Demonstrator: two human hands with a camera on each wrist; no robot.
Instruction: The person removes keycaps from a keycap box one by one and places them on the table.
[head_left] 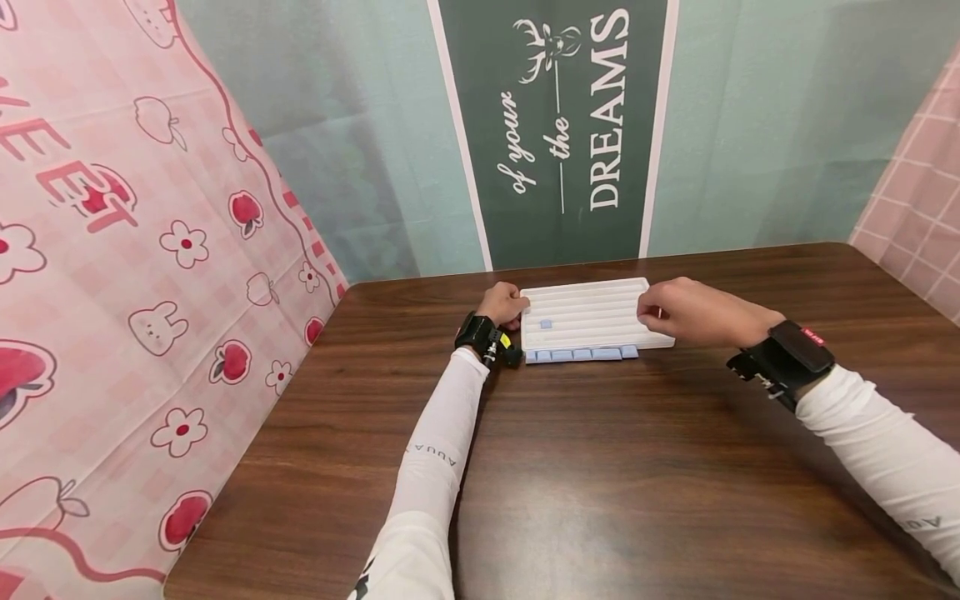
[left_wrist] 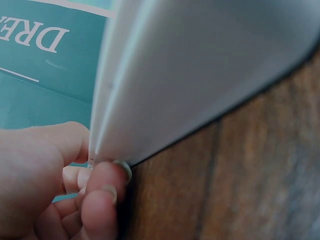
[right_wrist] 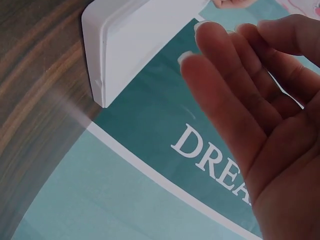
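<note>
A white tray (head_left: 585, 312) with long parallel ridges lies on the wooden table. One small light-blue keycap-like piece (head_left: 546, 324) sits among the ridges on its left. More such blue pieces (head_left: 582, 355) line up along the tray's front edge. My left hand (head_left: 504, 305) grips the tray's left end, with the thumb and fingers on either side of its edge in the left wrist view. Beside the tray's right end is my right hand (head_left: 678, 308). Its thumb and fingertips (right_wrist: 215, 35) come together in the right wrist view; whether anything is between them is hidden.
The dark wooden table (head_left: 570, 483) stretches in front of the tray and to both sides. A green printed cloth (head_left: 570, 233) hangs right behind the table. Pink patterned cloth (head_left: 202, 317) borders the left side, and pink checked cloth (head_left: 918, 200) the right.
</note>
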